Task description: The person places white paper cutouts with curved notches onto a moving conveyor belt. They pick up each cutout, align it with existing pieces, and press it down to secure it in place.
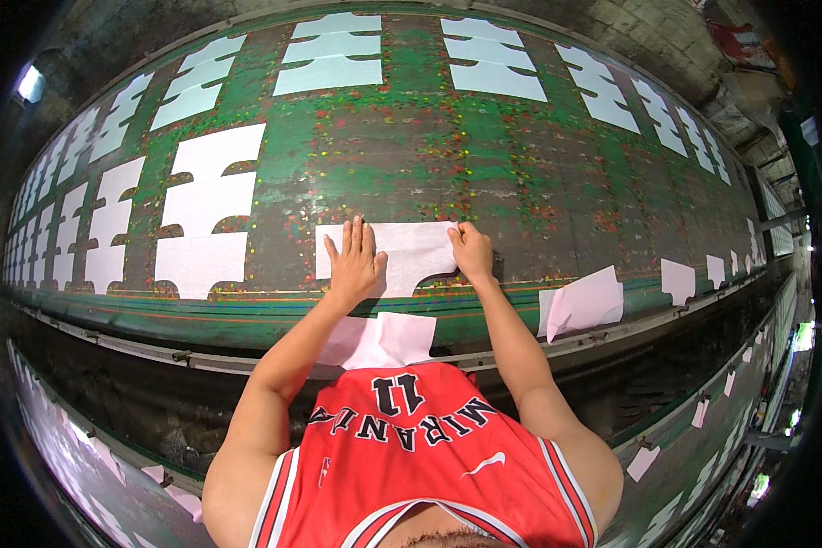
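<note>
A white cut fabric panel (416,245) with a curved notch lies on the long table (566,201) in front of me. My left hand (356,265) rests flat on its left part, fingers stretched out and pointing away from me. At the panel's far right corner, my right hand (471,251) has its fingers closed in a pinch on the fabric edge. Close to my body, below the panel, a few pale fabric pieces (384,338) hang over the table's near edge. My left hand and wrist cover part of the panel.
Columns of white fabric panels (205,196) lie to the left, and more panels (329,59) line the far side. Loose pale pieces (583,303) drape over the near edge at right. The tabletop is green and brown with coloured specks. Another table (703,429) stands behind me.
</note>
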### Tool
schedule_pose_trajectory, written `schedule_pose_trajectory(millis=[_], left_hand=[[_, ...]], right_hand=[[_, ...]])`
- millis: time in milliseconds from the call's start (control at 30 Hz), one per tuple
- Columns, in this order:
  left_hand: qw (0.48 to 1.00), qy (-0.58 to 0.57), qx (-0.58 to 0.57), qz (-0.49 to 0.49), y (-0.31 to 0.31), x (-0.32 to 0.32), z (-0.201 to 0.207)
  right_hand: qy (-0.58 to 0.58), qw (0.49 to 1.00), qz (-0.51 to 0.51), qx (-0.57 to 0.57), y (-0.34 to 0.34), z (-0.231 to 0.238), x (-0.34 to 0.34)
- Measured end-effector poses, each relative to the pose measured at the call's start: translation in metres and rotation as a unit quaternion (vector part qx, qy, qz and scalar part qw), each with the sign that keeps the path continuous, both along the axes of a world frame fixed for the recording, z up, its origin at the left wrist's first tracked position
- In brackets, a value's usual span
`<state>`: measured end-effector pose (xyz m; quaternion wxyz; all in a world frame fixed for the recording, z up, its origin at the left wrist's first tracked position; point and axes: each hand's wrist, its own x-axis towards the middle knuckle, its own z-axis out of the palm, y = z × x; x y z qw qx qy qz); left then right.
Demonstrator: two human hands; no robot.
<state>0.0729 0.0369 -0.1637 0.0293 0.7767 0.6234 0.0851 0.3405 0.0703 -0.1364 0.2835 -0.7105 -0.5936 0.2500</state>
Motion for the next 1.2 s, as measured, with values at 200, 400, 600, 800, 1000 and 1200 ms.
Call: schedule_pose_trajectory(millis=[200,400,600,800,1000,1200], left_hand=[[1.0,-0.014,0.008,0.005,-0.003,0.002,0.001],[0.999,-0.041,0.028,0.002,-0.002,0.003,0.003],[0.995,-0.052,0.044,0.07,0.01,-0.028,0.013],[0.96,-0.133,0.073,0.235,0.006,-0.065,0.016],[0.961,-0.141,0.08,0.224,0.009,-0.067,0.002],[0.95,-0.244,0.081,0.177,0.011,-0.067,-0.007]], right_hand=[[0.002,1.0,0.002,0.009,0.002,-0.002,0.005],[-0.006,1.0,0.01,0.024,0.002,0.002,0.011],[-0.003,0.998,0.022,0.062,-0.001,0.001,0.013],[0.063,0.984,0.018,0.167,-0.004,-0.008,0.006],[0.106,0.977,-0.001,0.184,-0.011,-0.008,-0.004],[0.122,0.969,0.009,0.216,-0.021,-0.005,-0.008]])
